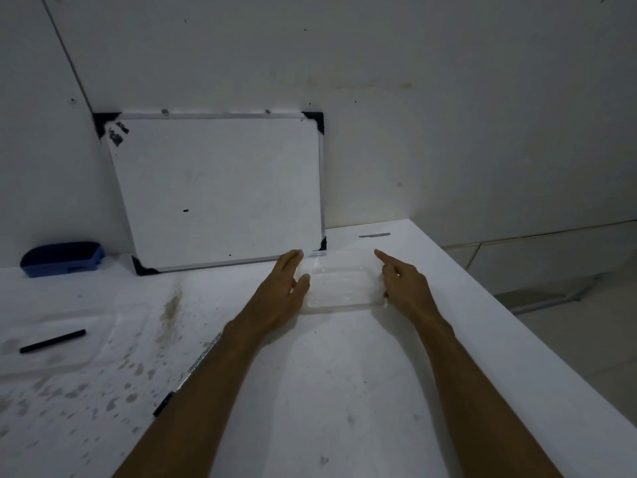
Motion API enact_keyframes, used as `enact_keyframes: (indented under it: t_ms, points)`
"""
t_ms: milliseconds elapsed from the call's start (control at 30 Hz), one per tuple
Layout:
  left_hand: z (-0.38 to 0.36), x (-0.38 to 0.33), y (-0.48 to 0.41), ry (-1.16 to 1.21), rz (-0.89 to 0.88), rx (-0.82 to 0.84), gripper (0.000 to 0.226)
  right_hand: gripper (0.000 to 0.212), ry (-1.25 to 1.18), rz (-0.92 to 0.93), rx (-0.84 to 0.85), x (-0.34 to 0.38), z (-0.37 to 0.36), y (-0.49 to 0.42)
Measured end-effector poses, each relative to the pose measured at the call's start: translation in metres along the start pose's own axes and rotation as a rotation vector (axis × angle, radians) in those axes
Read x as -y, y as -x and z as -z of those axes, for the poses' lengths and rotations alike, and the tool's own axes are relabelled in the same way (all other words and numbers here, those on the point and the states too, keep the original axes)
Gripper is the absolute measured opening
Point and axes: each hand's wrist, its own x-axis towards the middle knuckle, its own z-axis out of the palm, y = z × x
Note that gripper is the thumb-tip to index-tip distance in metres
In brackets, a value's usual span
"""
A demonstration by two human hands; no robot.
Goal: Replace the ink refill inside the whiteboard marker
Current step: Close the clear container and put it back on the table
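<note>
A clear plastic tray (344,288) sits on the white table (344,391) in front of the whiteboard. My left hand (284,291) lies against the tray's left side, fingers straight and thumb on the rim. My right hand (403,284) is at the tray's right side, index finger pointing out and the other fingers curled over the edge. The whiteboard marker (198,360), pale body with a black cap, lies partly under my left forearm. A thin black ink refill (51,340) rests in a second clear tray (113,326) at the left.
A whiteboard (217,191) with black corners leans on the wall at the table's back. A blue eraser (62,258) sits at the far left. The table's left half is spotted with ink stains. Its right edge drops to the floor.
</note>
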Motion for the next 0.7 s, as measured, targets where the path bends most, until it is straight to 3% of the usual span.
enact_keyframes:
  t_ms: [267,367,467,533,700]
  points:
    - [0.007,-0.002,-0.003,-0.048,0.051,0.094,0.077,0.045,0.072,0.017,-0.061,-0.003,-0.015,-0.003]
    - [0.018,-0.016,0.004,0.053,0.113,0.106,0.075,0.034,0.046,0.028,-0.217,0.01,-0.013,0.012]
    - [0.041,-0.023,0.024,0.003,0.103,0.015,0.067,0.023,0.041,0.143,-0.398,0.031,-0.014,0.036]
    - [0.063,-0.021,0.046,-0.102,0.098,-0.026,0.055,0.017,0.027,0.17,-0.345,0.048,-0.016,0.055]
    - [0.097,-0.002,0.119,-0.212,0.196,0.06,0.049,0.011,-0.073,0.181,0.091,0.087,-0.048,0.114]
